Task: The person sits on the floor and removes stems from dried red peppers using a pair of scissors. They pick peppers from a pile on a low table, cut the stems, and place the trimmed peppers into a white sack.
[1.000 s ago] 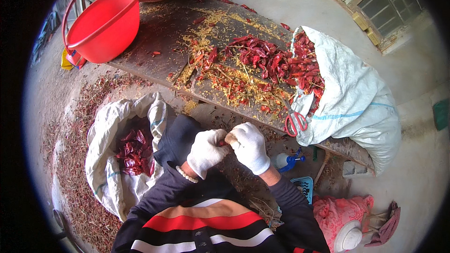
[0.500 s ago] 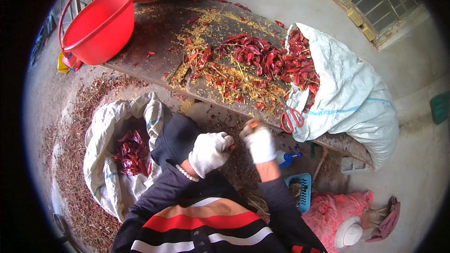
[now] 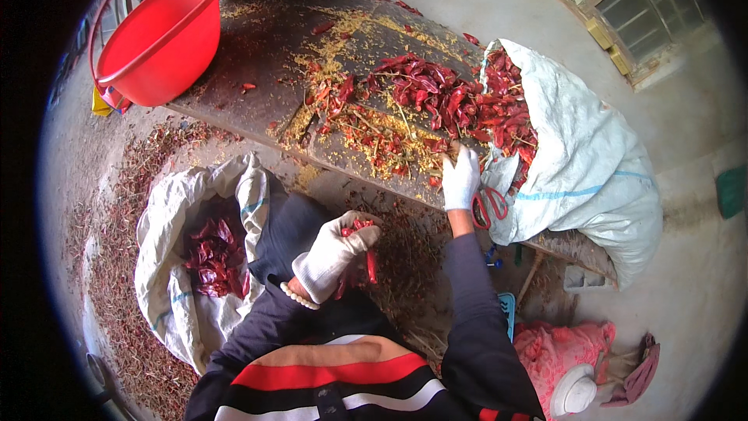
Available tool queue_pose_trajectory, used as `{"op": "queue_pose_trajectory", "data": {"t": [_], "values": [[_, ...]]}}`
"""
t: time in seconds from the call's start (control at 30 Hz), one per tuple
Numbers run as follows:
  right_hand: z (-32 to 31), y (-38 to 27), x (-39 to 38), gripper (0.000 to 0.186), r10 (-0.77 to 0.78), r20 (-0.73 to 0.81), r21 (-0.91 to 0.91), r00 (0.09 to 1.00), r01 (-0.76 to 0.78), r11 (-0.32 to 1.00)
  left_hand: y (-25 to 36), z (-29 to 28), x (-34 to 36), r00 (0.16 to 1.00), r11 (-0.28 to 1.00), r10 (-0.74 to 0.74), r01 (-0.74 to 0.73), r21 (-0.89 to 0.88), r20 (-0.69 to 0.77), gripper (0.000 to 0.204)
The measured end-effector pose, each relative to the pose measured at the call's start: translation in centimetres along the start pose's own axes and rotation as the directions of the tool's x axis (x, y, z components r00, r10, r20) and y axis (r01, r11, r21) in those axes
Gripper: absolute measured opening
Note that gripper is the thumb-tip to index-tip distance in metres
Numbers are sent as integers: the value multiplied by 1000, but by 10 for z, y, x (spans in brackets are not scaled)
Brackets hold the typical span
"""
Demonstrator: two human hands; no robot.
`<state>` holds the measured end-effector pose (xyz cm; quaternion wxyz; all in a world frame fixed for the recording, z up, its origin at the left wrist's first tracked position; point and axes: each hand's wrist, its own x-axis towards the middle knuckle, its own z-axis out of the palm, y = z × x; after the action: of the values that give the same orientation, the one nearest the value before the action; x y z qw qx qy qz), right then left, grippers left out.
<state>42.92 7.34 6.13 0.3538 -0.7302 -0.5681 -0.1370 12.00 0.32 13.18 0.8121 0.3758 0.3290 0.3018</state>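
My left hand (image 3: 331, 261), in a white glove with a bead bracelet at the wrist, is closed around several dried red chili peppers (image 3: 371, 265); some hang below the fingers. My right hand (image 3: 462, 179), also gloved, reaches to the table's near edge with thumb and fingers apart, at the lower side of the chili pile (image 3: 436, 93). Beside its wrist lie scissors (image 3: 491, 206) with red handles, their blades toward the sack mouth. A white woven sack (image 3: 584, 148) lies on its side on the table, spilling chilies.
The dark table (image 3: 257, 54) carries scattered yellow seeds and stems. A red bucket (image 3: 167, 47) stands at its left end. An open white sack (image 3: 164, 226) with red chilies (image 3: 214, 257) sits left of my leg. Stem litter (image 3: 140, 327) covers the floor; pink cloth (image 3: 561, 355) lies lower right.
My right hand has moved from beside the left hand up to the chilies on the table. The left hand has turned and lowered slightly, so the chilies in it now show.
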Motion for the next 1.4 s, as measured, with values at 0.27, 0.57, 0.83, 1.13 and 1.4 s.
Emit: {"op": "queue_pose_trajectory", "data": {"t": [0.27, 0.57, 0.83, 1.13, 1.4], "values": [[49, 47, 16, 11, 108, -88, 182, 990, -91, 979, 0, -6, 6, 994, 990, -111, 110, -88, -8, 22], [-13, -11, 5, 22, 231, 192, 634, 954, -301, 713, -15, 0, 19, 985, 980, -1, -33, -194, -172, 13], [-97, -154, -25, 17, -494, 80, 548, 866, 376, 748, -14, 6, 17, 966, 940, 257, -260, -221, -39, 31], [-103, -162, -58, 13, -367, 237, 697, 900, 106, 709, -6, -2, 2, 968, 982, 187, -190, 4, 164, 26], [-96, -160, -64, 16, -234, 304, 798, 924, -113, 591, 12, 2, -10, 991, 997, 80, -82, 13, 104, 26]]}}
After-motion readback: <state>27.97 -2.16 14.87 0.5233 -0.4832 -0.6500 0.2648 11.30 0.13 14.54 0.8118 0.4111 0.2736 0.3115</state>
